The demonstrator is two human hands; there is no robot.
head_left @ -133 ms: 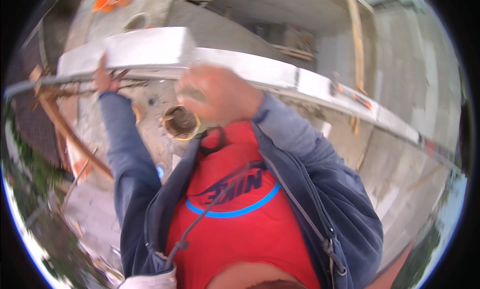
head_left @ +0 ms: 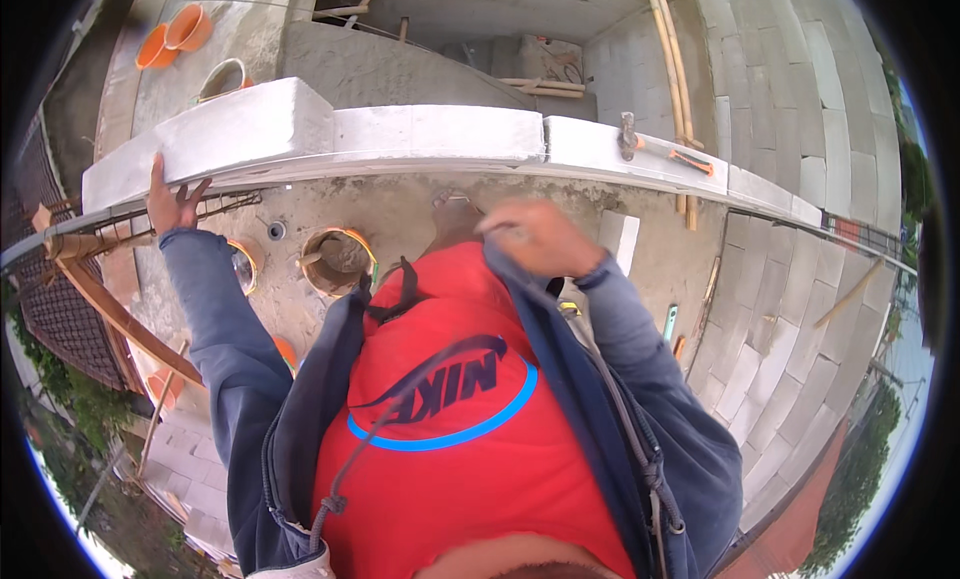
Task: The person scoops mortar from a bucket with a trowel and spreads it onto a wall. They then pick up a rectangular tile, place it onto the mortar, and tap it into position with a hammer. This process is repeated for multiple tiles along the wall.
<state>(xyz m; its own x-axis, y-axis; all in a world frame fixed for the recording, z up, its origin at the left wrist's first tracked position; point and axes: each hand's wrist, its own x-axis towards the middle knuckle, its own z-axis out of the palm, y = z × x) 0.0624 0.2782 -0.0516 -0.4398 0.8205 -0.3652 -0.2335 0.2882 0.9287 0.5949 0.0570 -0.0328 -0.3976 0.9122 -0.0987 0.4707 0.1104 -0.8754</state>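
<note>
A large white block point(head_left: 235, 134) lies on top of a row of white blocks point(head_left: 440, 132) that runs across in front of me. My left hand point(head_left: 174, 204) has its fingers spread and touches the block's near face toward its left end. Over the edge of my open jacket, at the right of my chest, is my right hand point(head_left: 545, 237), with curled fingers somewhat blurred. What it holds, if anything, does not show. Farther right along the row rests a hammer point(head_left: 628, 139) with an orange and black handle.
A bucket point(head_left: 362, 241) holding grey mortar stands below the wall, with another bucket point(head_left: 255, 264) beside it. Two orange buckets point(head_left: 190, 27) are beyond the wall at far left. A wooden brace point(head_left: 125, 309) slants at the left. Poles point(head_left: 672, 69) rise behind the hammer.
My right hand has moved right, from above the mortar bucket to beside my jacket's edge. The view has shifted and sharpened. My left hand stays against the block.
</note>
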